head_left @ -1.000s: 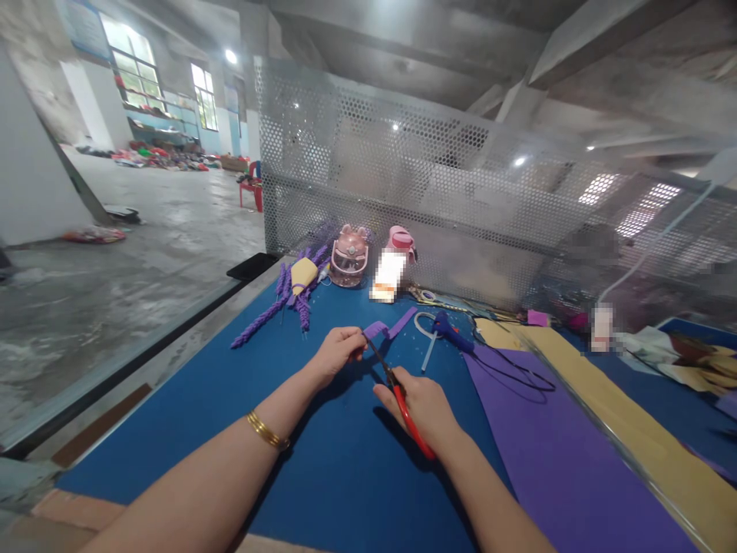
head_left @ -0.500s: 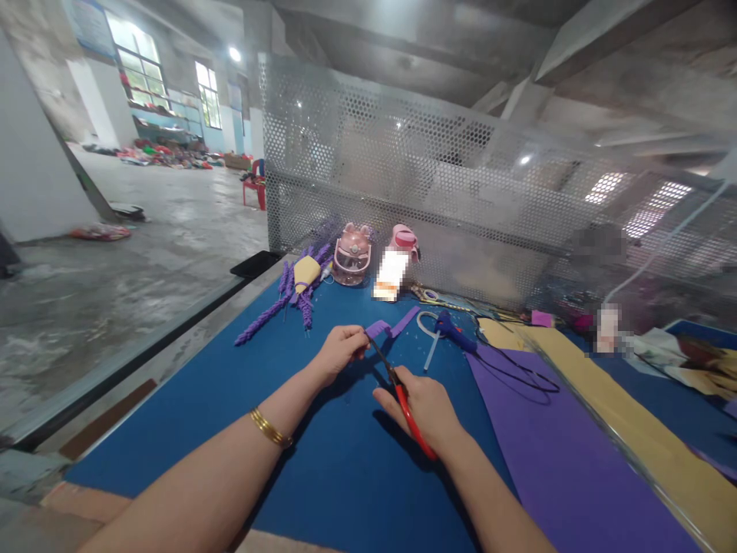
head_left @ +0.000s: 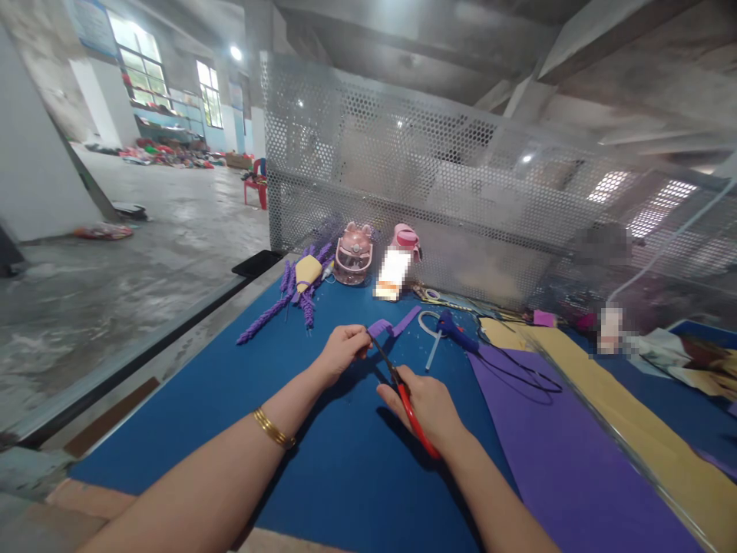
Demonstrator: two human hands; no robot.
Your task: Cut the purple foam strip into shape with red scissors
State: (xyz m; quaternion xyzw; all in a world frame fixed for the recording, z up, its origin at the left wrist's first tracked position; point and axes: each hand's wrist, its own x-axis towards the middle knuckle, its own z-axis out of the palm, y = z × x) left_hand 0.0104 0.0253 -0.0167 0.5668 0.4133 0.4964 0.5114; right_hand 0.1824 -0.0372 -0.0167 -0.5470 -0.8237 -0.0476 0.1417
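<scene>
My left hand (head_left: 342,351) pinches one end of a narrow purple foam strip (head_left: 397,323) just above the blue table cover (head_left: 322,461). My right hand (head_left: 423,407) is closed round the red handles of a pair of scissors (head_left: 410,411). The dark blades reach up to the strip right beside my left fingertips. The strip's free end trails off to the upper right.
A blue glue gun (head_left: 454,332) with a black cord lies behind my hands. Large purple (head_left: 553,453) and yellow (head_left: 627,430) foam sheets cover the right. Purple lavender-like stems (head_left: 288,303), a pink bottle (head_left: 351,255) and a perforated metal screen (head_left: 461,200) stand at the back.
Both hands have kept their grip and barely shifted; the view has drifted slightly.
</scene>
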